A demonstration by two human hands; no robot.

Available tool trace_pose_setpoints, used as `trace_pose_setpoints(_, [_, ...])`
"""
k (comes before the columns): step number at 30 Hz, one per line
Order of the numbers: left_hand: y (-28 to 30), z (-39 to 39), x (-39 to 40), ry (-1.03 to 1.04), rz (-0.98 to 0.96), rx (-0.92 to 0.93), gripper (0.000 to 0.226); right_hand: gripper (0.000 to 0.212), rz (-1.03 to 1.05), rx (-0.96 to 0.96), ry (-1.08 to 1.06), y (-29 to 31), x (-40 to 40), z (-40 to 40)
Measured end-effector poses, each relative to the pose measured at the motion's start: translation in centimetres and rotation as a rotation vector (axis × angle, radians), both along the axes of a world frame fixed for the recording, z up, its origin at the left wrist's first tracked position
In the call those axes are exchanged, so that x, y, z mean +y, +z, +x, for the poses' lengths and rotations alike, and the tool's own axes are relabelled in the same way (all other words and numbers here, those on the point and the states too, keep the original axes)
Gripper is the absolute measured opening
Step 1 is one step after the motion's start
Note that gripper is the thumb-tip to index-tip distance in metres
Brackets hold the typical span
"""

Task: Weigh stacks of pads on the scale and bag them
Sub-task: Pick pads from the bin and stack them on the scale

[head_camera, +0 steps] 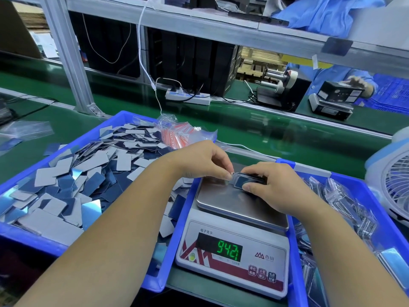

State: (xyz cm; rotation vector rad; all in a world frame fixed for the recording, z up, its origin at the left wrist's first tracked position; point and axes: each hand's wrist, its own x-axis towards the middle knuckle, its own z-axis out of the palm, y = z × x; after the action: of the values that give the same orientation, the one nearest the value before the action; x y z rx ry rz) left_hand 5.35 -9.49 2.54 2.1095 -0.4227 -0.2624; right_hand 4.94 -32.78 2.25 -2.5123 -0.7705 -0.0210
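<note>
Both hands, left point(207, 161) and right point(269, 185), pinch a flat dark pad stack point(245, 179) over the scale's point(232, 251) steel pan

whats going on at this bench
A person is weighing a small stack of pads. Both hands pinch it over the scale: the left hand at its left end, the right hand along its right side. The display reads 942 or so. Loose pads fill the blue bin on the left; bagged ones lie in the blue bin on the right.
</note>
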Motion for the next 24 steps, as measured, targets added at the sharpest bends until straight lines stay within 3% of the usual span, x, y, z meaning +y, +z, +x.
trace_pose_setpoints(11, [-0.2,-0.1,-0.9,0.051,0.065,-0.072,0.006,0.017,-0.007,0.033,-0.043,0.0,0.1,0.1])
trace_pose_setpoints(24, [-0.3,0.2,-0.4,0.121,-0.108,-0.082,0.007,0.014,-0.002,0.07,-0.114,0.1,0.0,0.0])
